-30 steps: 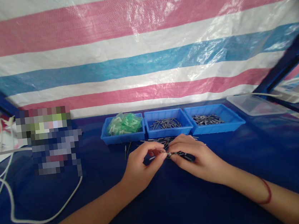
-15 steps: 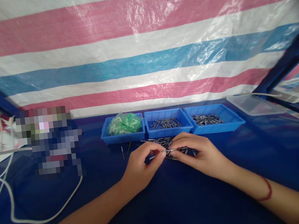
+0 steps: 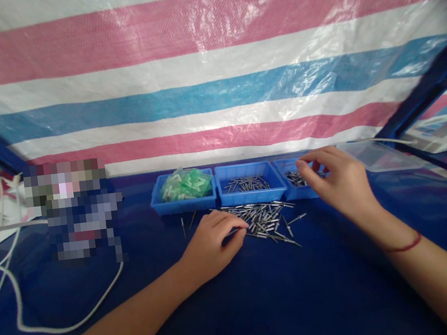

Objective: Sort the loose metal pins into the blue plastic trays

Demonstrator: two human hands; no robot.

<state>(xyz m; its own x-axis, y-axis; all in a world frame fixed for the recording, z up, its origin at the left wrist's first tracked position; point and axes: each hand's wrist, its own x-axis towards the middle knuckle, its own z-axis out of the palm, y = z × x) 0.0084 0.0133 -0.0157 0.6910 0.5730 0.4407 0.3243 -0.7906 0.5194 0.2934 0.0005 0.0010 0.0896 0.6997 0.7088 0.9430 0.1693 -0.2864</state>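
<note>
My right hand (image 3: 340,178) is raised over the right blue bin (image 3: 311,194), thumb and forefinger pinched. A thin metal rod, apparently a blind rivet (image 3: 288,165), sticks out left from its fingertips. My left hand (image 3: 216,243) rests at the left edge of a loose pile of blind rivets (image 3: 267,219), its thumb and forefinger nearly together. Whether something small sits between those fingertips I cannot make out. More silver rivets (image 3: 295,178) lie in the right bin, partly hidden by my right hand.
The middle blue bin (image 3: 253,196) holds rivets (image 3: 247,184). Green and clear plastic bags (image 3: 187,183) fill the left bin (image 3: 183,208). Two thin pieces lie left of the pile. White cables (image 3: 56,331) cross the table's left side, and a clear plastic lid (image 3: 379,156) lies back right.
My hands have parted from a shared pinch on a rivet above the pile. The right hand moved up and right over the right bin; the left hand stayed nearly still.
</note>
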